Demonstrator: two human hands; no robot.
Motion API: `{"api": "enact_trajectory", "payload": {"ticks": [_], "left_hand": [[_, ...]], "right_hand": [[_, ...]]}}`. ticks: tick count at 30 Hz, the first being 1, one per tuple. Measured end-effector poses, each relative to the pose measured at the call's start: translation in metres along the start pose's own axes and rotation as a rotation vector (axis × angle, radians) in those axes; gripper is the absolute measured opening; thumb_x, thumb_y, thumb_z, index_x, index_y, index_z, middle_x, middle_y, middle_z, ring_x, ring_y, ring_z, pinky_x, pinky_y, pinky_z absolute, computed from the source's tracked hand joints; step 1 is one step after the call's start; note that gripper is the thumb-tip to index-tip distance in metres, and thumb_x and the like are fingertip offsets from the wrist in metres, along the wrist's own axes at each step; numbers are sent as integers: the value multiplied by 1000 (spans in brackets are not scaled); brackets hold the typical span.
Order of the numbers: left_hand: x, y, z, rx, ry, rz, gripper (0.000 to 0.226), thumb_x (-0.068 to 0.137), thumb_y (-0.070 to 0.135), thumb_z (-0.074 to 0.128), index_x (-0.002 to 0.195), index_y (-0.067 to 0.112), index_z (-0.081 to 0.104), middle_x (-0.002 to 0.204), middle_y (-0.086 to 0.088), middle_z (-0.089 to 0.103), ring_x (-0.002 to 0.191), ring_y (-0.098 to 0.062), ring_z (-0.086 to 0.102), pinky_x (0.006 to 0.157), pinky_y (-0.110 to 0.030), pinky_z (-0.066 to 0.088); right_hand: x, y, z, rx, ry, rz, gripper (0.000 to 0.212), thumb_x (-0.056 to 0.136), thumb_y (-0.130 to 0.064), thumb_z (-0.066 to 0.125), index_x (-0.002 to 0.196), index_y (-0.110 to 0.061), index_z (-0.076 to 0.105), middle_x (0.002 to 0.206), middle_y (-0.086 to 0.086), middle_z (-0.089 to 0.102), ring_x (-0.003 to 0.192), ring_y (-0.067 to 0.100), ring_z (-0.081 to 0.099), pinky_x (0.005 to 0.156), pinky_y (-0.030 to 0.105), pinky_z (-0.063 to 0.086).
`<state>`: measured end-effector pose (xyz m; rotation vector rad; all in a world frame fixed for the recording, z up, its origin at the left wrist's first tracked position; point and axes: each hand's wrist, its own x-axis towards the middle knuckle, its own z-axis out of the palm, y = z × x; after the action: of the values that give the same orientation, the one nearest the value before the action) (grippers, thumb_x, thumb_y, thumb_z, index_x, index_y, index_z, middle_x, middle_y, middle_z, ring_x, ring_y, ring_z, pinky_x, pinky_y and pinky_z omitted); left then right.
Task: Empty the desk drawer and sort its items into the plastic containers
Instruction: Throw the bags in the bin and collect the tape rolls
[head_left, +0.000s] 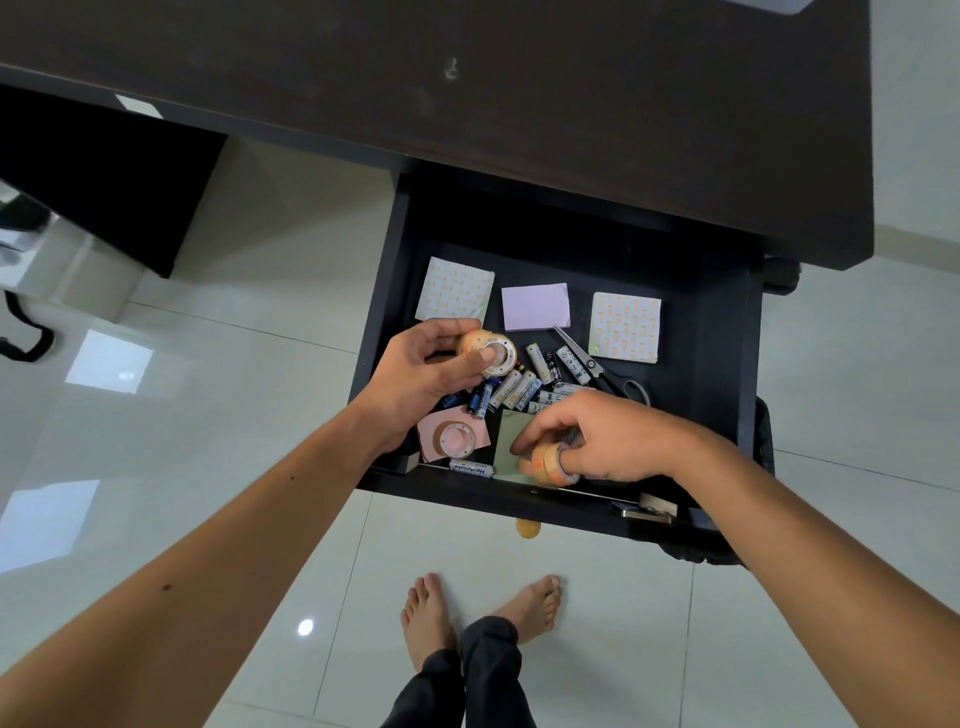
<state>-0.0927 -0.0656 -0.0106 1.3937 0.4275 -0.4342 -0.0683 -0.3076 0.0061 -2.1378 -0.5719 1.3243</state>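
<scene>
The dark desk drawer (727, 374) is pulled open below the desk top. My left hand (421, 374) holds a roll of clear tape (491, 353) above the drawer's left side. My right hand (608, 436) grips another tape roll (548, 465) near the drawer's front edge, over a green note pad (511, 441). A third tape roll (457, 436) lies on a pink note pad (441, 423). Several batteries (524, 387) lie heaped in the middle, with scissors (602, 369) beside them. Farther back lie a purple note pad (535, 306) and two patterned pads (454, 291) (623, 327).
The dark desk top (467, 78) overhangs the drawer's back. One battery (470, 467) lies at the drawer's front edge. A metal lock fitting (644, 512) sits on the drawer front. My bare feet (483, 608) stand on the glossy white tiled floor. No plastic containers are in view.
</scene>
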Motion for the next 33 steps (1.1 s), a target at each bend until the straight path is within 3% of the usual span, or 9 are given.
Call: {"api": "enact_trajectory", "payload": {"ticks": [3,6,11,16,21,23,28,31,33], "left_hand": [[-3,4,-1,-26,-8,12,50,88,17,82,134,11,65,127,-13,71,116,-25,74,93,-36,63],[-6,13,-4,-45,-21,38,50,86,18,83,133,12,65,127,-13,72,116,-25,74,95,-38,63],[-10,34,-9,-77,-36,89,47,87,15,82,131,11,66,127,-18,70,117,-30,73,98,-40,62],[-12,45,-14,-76,-43,110,42,90,11,79,131,9,66,129,-19,69,119,-32,72,98,-40,61],[-15,43,-16,-70,-36,101,42,91,10,79,131,8,66,126,-17,70,119,-32,72,100,-44,61],[-17,41,-16,-65,-34,92,42,91,11,79,131,9,66,121,-12,72,118,-32,72,101,-46,60],[-19,35,-19,-56,-24,69,43,91,10,79,132,8,65,125,-16,71,118,-33,72,101,-47,60],[-20,34,-21,-46,-24,64,45,90,12,80,133,9,65,126,-17,71,117,-31,73,101,-46,60],[-20,34,-22,-41,-25,64,45,91,11,80,133,8,65,127,-17,71,117,-31,73,100,-45,60]], "right_hand": [[6,-4,-1,37,70,-19,53,91,-6,60,126,-43,73,128,-21,71,119,0,65,107,30,53],[13,-14,3,62,104,-32,49,91,-12,63,126,-46,72,124,-21,71,112,8,69,99,36,58],[27,-31,20,106,163,-106,36,92,-16,73,120,-38,76,116,-22,65,111,1,64,101,24,51],[43,-37,39,-6,223,-158,33,86,-16,81,116,-29,75,117,-10,52,98,4,61,84,20,52],[47,-45,39,-165,221,-128,43,90,-20,77,132,-21,68,124,-3,54,88,3,55,90,32,52],[47,-47,38,-201,198,-124,40,92,-21,76,131,-20,70,126,-3,55,80,-6,49,86,30,48],[46,-51,37,-194,203,-125,35,88,-18,78,122,-27,73,122,-9,66,82,-4,54,81,17,45],[45,-52,36,-170,201,-101,45,90,-16,78,133,-25,69,126,-11,68,74,-15,49,73,2,36],[46,-52,37,-159,195,-83,49,91,-16,77,138,-23,66,131,-9,66,77,-9,52,75,3,35]]}}
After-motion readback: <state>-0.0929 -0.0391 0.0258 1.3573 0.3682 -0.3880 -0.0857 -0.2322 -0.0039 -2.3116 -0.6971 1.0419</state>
